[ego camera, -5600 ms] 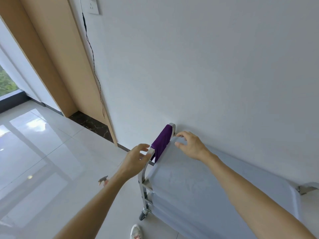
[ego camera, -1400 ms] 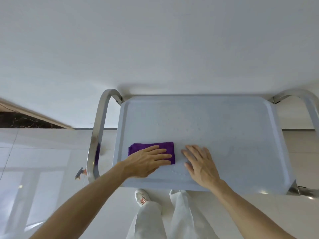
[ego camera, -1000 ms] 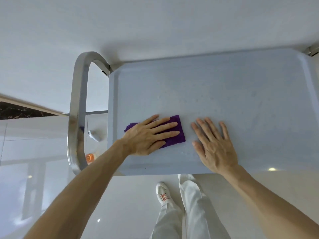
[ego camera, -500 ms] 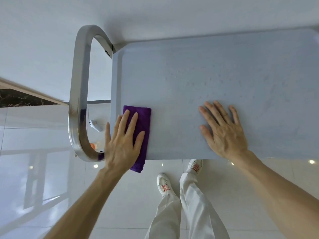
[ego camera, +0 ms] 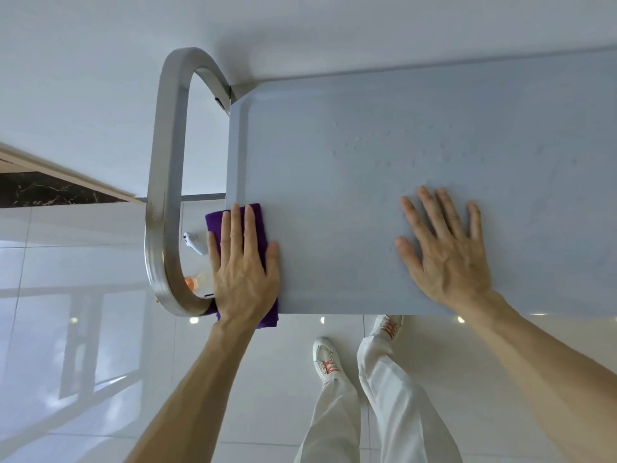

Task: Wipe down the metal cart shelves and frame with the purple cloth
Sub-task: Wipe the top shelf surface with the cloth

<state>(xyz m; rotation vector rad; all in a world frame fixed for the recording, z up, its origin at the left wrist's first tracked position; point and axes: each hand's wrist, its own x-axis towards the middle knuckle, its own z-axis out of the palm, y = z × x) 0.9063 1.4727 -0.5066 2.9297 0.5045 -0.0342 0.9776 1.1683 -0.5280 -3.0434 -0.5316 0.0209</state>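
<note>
Purple cloth (ego camera: 233, 225) lies folded at the near left corner of the cart's top shelf (ego camera: 367, 195), its near end hanging just over the front edge. The left hand (ego camera: 245, 272) presses it flat, fingers straight and spread on top rather than gripping; cloth shows beyond the fingertips and below the wrist. The right hand (ego camera: 447, 252) rests palm-down on the bare shelf further right, fingers splayed, holding nothing. Judged from this, wiping of the top shelf is under way along its left side. Droplets (ego camera: 384, 145) sit further back, so the next stroke likely calls for pushing away toward them. Just left of the cloth curves the metal handle (ego camera: 163, 195), not yet wiped
</note>
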